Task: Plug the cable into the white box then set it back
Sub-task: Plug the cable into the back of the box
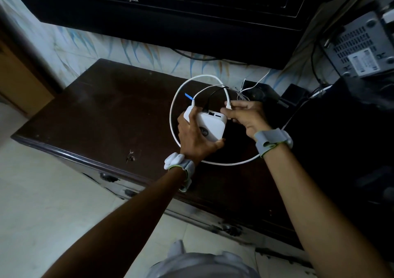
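Observation:
A small white box (pixel 210 126) with rounded corners is held tilted above the dark wooden cabinet (pixel 102 115) by my left hand (pixel 195 138), which grips its near and left sides. Its port side faces away from me; a white cord and a black cord are plugged into it at the left. My right hand (pixel 245 115) pinches the white plug (pixel 228 105) of a white cable (pixel 174 107) just right of the box's ports, apart from them. The cable loops in a wide ring around the box and both hands.
A black television (pixel 170 11) hangs on the wall above the cabinet. A grey vented set-top box (pixel 360 45) with dark cables sits at the upper right. Black adapters (pixel 258 93) and thin wires lie behind my right hand. A dark bulky object (pixel 341 139) fills the right side.

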A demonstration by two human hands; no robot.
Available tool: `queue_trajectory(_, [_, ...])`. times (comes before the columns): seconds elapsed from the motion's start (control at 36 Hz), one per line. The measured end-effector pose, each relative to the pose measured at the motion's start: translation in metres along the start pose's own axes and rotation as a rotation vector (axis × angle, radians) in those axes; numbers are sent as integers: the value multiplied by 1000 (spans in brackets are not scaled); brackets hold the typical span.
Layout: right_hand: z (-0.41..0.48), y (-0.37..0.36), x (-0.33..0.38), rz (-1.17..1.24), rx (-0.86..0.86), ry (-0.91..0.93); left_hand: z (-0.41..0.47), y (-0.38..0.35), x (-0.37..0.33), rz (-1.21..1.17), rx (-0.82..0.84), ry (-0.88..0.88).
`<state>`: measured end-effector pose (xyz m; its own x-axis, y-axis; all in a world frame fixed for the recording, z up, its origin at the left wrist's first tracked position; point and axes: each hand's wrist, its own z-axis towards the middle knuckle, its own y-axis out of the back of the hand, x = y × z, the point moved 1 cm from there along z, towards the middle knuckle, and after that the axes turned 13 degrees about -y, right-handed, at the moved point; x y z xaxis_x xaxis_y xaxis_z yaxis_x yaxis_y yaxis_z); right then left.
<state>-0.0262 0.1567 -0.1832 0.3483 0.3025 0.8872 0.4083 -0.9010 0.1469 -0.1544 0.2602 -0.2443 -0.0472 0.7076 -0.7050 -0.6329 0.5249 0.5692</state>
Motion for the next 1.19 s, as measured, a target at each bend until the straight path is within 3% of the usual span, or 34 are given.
queue_trajectory(0.14, [-5,-2,12,31,-35,124,0,0,-2,1,-11,-5])
queue_trajectory(1.19, [-29,-14,9,-200,-194,349,-1,-1,1,2,-59,-60])
